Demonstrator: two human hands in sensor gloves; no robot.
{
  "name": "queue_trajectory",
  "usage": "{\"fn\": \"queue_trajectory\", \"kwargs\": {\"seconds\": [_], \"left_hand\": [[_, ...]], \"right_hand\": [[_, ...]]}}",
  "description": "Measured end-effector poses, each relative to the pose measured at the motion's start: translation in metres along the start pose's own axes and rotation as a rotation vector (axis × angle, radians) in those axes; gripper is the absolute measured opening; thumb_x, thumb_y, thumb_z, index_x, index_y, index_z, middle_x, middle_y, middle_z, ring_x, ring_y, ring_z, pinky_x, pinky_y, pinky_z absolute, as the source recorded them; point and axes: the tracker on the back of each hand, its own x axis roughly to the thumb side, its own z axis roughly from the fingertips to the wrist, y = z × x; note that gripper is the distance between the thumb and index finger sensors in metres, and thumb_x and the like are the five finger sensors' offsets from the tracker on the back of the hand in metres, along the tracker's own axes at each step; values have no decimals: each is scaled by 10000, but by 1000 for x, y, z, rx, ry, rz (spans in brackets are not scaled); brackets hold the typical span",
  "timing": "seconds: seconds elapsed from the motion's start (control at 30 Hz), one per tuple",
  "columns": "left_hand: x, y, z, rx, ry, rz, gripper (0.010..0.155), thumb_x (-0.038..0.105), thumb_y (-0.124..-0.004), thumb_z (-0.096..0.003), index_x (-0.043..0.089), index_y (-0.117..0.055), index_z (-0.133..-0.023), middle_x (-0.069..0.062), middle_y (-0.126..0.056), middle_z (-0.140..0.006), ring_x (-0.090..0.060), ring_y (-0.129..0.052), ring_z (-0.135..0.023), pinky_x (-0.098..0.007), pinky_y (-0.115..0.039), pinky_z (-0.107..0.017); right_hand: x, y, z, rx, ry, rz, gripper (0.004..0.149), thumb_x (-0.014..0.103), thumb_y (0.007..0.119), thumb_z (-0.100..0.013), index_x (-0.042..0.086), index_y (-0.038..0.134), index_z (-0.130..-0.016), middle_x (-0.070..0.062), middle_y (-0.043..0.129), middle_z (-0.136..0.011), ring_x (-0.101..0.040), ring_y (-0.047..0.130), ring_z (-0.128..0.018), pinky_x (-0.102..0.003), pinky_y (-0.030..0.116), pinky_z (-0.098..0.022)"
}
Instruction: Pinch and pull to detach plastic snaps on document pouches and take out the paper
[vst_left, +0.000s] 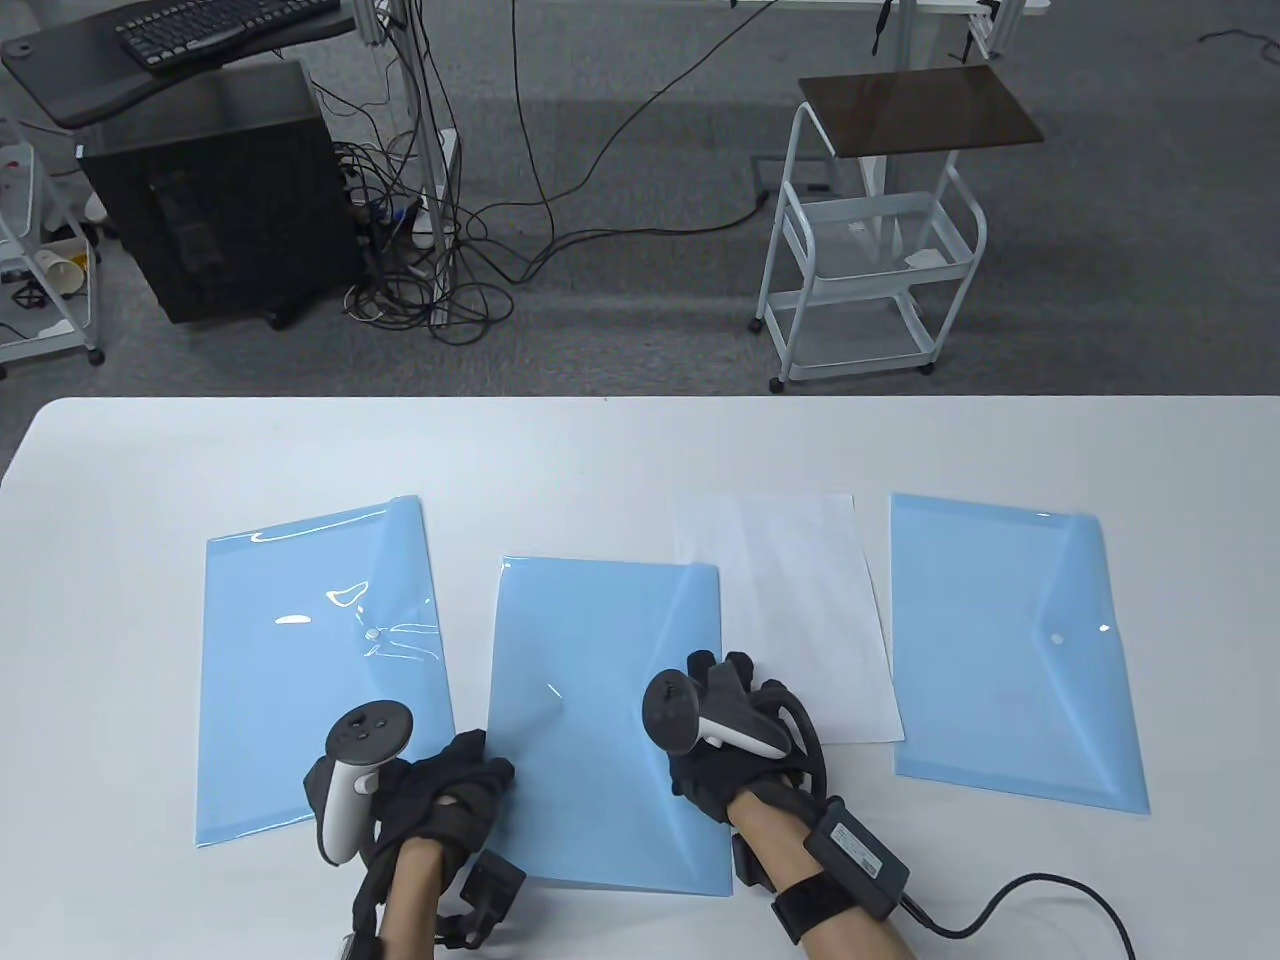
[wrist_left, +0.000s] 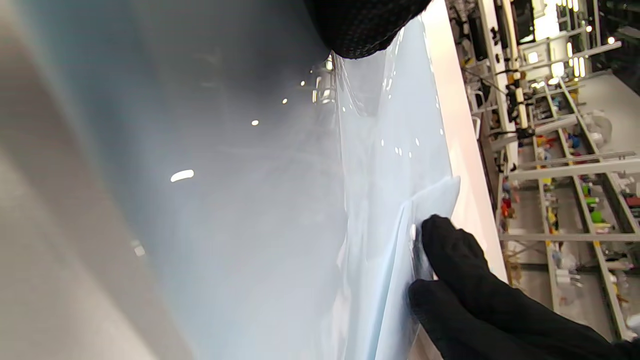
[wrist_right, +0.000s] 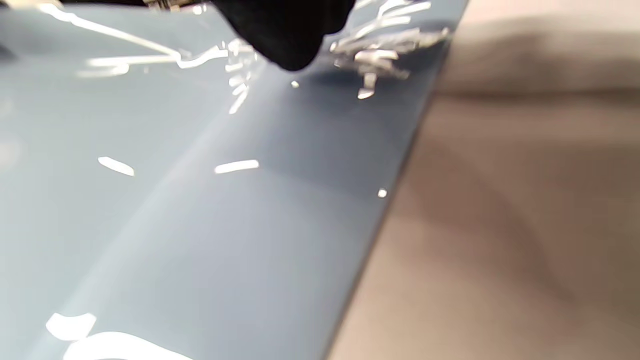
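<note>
Three blue document pouches lie on the white table (vst_left: 600, 450). My left hand (vst_left: 478, 778) grips the left edge of the middle pouch (vst_left: 600, 650), its fingertip (wrist_left: 365, 25) down on the plastic. At that pouch's right side my right hand (vst_left: 715, 672) pinches the flap; its fingers (wrist_left: 450, 260) hold the raised flap tip beside the small snap (wrist_left: 413, 232). The left pouch (vst_left: 300, 680) lies with its flap loose and its snap (vst_left: 373, 633) showing. The right pouch (vst_left: 1000, 650) is closed at its snap (vst_left: 1058, 637). A white paper sheet (vst_left: 800, 600) lies between the middle and right pouches.
Beyond the table's far edge stand a white wheeled cart (vst_left: 870, 250), a black computer case (vst_left: 220, 190) and tangled cables (vst_left: 430, 280) on the floor. A cable (vst_left: 1040, 890) runs from my right wrist across the table's front right.
</note>
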Motion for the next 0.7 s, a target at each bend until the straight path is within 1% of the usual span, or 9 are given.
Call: {"fn": "queue_trajectory", "kwargs": {"seconds": [0.07, 0.1, 0.13, 0.17, 0.27, 0.4, 0.5, 0.57, 0.7], "left_hand": [[0, 0, 0, 0, -7, -3, 499, 222, -704, -568, 91, -572, -1030, -92, -902, -868, -261, -1073, -566, -350, -955, -382], [0, 0, 0, -2, -9, -2, 498, 223, -702, -568, 93, -571, -1030, -90, -899, -870, -261, -1071, -569, -350, -954, -384], [0, 0, 0, -4, -15, 3, 494, 221, -701, -569, 92, -572, -1029, -92, -898, -871, -264, -1069, -572, -354, -952, -386], [0, 0, 0, -4, -18, 5, 493, 220, -701, -568, 94, -574, -1027, -92, -898, -871, -264, -1069, -570, -356, -950, -387], [1, 1, 1, -4, -33, 16, 486, 221, -698, -567, 99, -578, -1022, -89, -895, -872, -263, -1067, -573, -355, -949, -388], [1, 1, 4, -10, -49, 40, 485, 218, -694, -567, 103, -574, -1022, -90, -894, -871, -265, -1065, -573, -357, -947, -390], [2, 1, 5, 2, -59, 34, 479, 218, -692, -566, 113, -579, -1020, -86, -894, -869, -264, -1063, -570, -358, -945, -389], [3, 2, 6, 11, -69, 36, 478, 218, -692, -566, 118, -580, -1019, -84, -895, -867, -260, -1063, -565, -357, -944, -389], [3, 4, 8, 6, -81, 54, 475, 218, -692, -566, 125, -583, -1018, -79, -897, -861, -255, -1063, -553, -357, -943, -385]], "right_hand": [[-8, -11, 9, -87, 7, -36, 598, 310, 683, -586, 92, 497, -1111, -361, 342, -1175, -686, 317, -975, -849, 385, -599], [-12, -15, 14, -115, 13, -47, 600, 335, 686, -585, 92, 526, -1111, -363, 374, -1178, -680, 348, -982, -847, 405, -598], [-18, -23, 22, -167, 24, -68, 613, 360, 692, -583, 85, 544, -1110, -373, 404, -1178, -679, 383, -987, -845, 427, -596], [-23, -28, 27, -189, 29, -82, 626, 382, 699, -581, 72, 564, -1107, -381, 416, -1182, -683, 392, -988, -847, 434, -594], [-40, -45, 49, -280, 55, -133, 693, 444, 704, -579, 59, 526, -1126, -388, 422, -1196, -689, 413, -994, -847, 457, -594], [-65, -59, 76, -389, 98, -188, 770, 533, 696, -571, 89, 462, -1155, -389, 378, -1212, -702, 418, -995, -849, 473, -592], [-82, -61, 90, -451, 122, -236, 799, 569, 692, -566, 118, 425, -1170, -387, 333, -1222, -711, 391, -997, -856, 464, -590], [-96, -58, 97, -485, 151, -252, 822, 587, 685, -565, 126, 391, -1179, -389, 279, -1227, -724, 336, -997, -868, 430, -590], [-117, -49, 103, -522, 192, -264, 836, 606, 676, -563, 137, 372, -1184, -380, 226, -1230, -727, 268, -998, -882, 381, -586]]}}
